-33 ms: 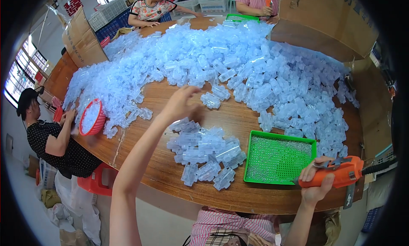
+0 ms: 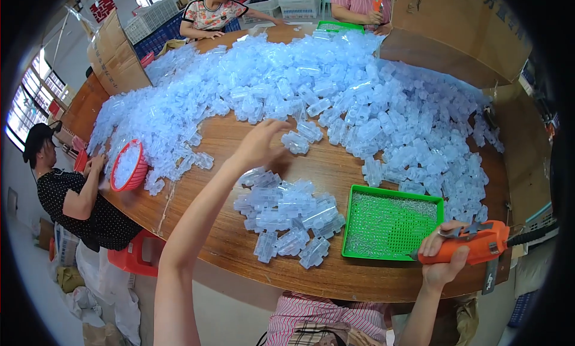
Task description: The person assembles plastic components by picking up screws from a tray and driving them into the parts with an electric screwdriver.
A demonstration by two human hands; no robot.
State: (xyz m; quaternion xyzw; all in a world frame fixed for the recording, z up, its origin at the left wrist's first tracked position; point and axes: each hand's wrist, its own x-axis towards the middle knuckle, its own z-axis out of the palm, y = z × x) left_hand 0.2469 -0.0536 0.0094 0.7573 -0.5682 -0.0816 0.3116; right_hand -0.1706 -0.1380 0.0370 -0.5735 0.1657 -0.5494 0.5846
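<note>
My left hand (image 2: 262, 143) is stretched over the table, thumb and fingers apart, close beside two loose clear plastic pieces (image 2: 295, 143). Nothing shows in its grasp. In my right hand (image 2: 441, 264) is an orange electric screwdriver (image 2: 479, 243) with a black cable. Its tip points left, over the near right corner of a green tray (image 2: 392, 255). Small silver metal parts (image 2: 374, 217), probably screws, are spread in that tray. Between my arms lies a small heap of clear plastic pieces (image 2: 290, 208).
A large pile of clear plastic pieces (image 2: 269, 70) curves across the wooden table (image 2: 233, 259). At left, a person (image 2: 84, 193) works beside a red basket (image 2: 139, 172). Two more people are at the far side. Cardboard sheets (image 2: 467, 22) stand at the right.
My left hand has shifted slightly right, nearer the two loose plastic pieces. My right hand and the screwdriver are nearly unchanged.
</note>
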